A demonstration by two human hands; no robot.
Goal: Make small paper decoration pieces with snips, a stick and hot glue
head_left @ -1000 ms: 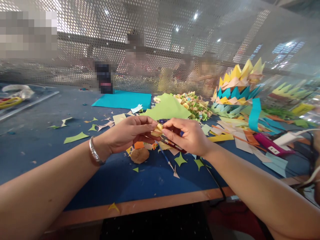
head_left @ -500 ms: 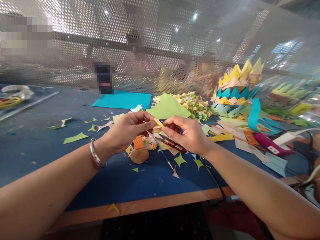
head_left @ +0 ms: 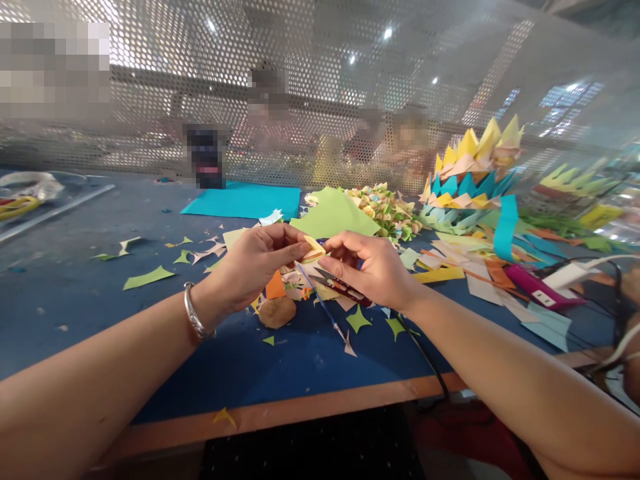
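Between my two hands is a small folded piece of yellow paper (head_left: 313, 249). My left hand (head_left: 267, 263) pinches it between thumb and fingers. My right hand (head_left: 373, 267) has its thumb and fingers closed at the paper's right edge. Below them on the blue table (head_left: 240, 373) lie small scissors (head_left: 340, 288) with a dark red handle, partly behind my right hand. A thin blue stick (head_left: 327, 311), perhaps a brush, lies slanted nearby. A round brown piece (head_left: 277, 313) and an orange paper scrap (head_left: 275, 287) are just under my left hand.
Behind my hands lie a green paper sheet (head_left: 335, 213), a turquoise sheet (head_left: 245, 200) and a heap of small folded papers (head_left: 387, 210). Layered paper crowns (head_left: 467, 180) stand at the right. Paper strips, a magenta power adapter (head_left: 543, 290) and cables lie there. A perforated metal screen (head_left: 310, 60) rises behind.
The folded yellow paper has turned slightly and shows more of its face between my fingers. Both hands stay nearly in place. The whole view has shifted a little.
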